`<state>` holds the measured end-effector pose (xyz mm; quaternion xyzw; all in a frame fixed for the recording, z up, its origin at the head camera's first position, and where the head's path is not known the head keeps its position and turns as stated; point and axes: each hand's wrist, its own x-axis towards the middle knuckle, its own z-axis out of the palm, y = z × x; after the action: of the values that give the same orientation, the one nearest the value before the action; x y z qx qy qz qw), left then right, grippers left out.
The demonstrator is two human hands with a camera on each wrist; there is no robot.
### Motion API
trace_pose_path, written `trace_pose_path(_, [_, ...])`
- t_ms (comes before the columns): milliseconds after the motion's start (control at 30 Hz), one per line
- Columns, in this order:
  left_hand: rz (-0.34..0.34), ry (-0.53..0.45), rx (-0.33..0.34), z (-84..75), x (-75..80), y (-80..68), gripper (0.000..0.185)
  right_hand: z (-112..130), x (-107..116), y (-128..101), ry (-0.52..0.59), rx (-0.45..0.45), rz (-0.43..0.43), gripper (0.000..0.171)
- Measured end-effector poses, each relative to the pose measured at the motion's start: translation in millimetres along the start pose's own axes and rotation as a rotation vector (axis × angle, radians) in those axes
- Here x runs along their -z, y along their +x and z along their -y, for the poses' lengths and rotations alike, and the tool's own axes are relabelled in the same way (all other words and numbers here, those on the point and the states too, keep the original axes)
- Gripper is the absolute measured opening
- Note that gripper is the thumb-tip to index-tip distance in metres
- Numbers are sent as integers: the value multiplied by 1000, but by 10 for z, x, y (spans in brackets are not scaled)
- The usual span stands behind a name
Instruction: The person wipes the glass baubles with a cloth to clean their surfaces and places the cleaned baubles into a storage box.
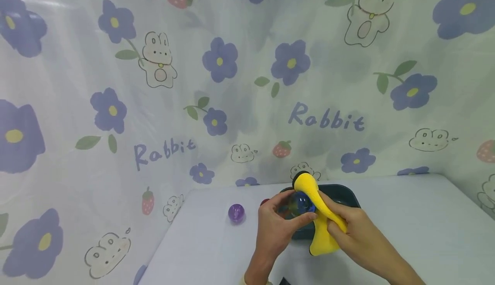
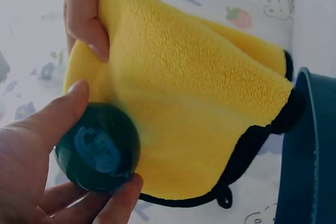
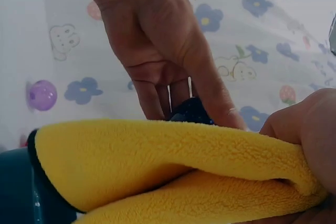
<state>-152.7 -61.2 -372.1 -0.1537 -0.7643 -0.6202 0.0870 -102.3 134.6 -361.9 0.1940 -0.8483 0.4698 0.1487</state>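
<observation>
My left hand (image 1: pixel 280 222) pinches a dark blue-green glassy ball (image 1: pixel 301 203) (image 2: pixel 98 147) between thumb and fingertips, just above a dark teal tray (image 1: pixel 344 192). My right hand (image 1: pixel 349 229) grips a yellow cloth with black edging (image 1: pixel 319 216) (image 2: pixel 194 103) (image 3: pixel 157 166) and holds it against the ball's right side. In the right wrist view the ball (image 3: pixel 191 113) shows only as a dark patch behind the cloth, under the left hand's fingers (image 3: pixel 157 51).
A purple ball (image 1: pixel 236 212) (image 3: pixel 42 95) lies on the pale table left of the hands. A small red thing (image 1: pixel 264 201) peeks out behind the left hand. A flower-and-rabbit curtain closes the back and left side. The tray's rim (image 2: pixel 310 145) stands close on the right.
</observation>
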Motion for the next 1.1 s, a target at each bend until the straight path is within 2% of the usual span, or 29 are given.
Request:
trace_pose_path(167, [42, 36, 20, 5, -17, -1, 55, 6, -22, -2, -53, 62, -58, 59])
trace_pose_path(467, [110, 99, -37, 26, 46, 14, 43, -82, -107, 37, -139, 291, -119, 74])
trace_pose_path(600, [153, 92, -44, 6, 69, 19, 45, -139, -116, 87, -185, 356, -137, 78])
trace_pose_path(800, [187, 86, -60, -20, 66, 17, 49, -211, -90, 137, -139, 326, -82, 75])
trace_pose_path(900, [186, 84, -55, -22, 58, 12, 52, -232, -70, 143, -70, 275, -37, 69])
trace_pose_path(1100, [177, 18, -65, -25, 33, 7, 53, -264, -46, 152, 60, 157, 37, 59])
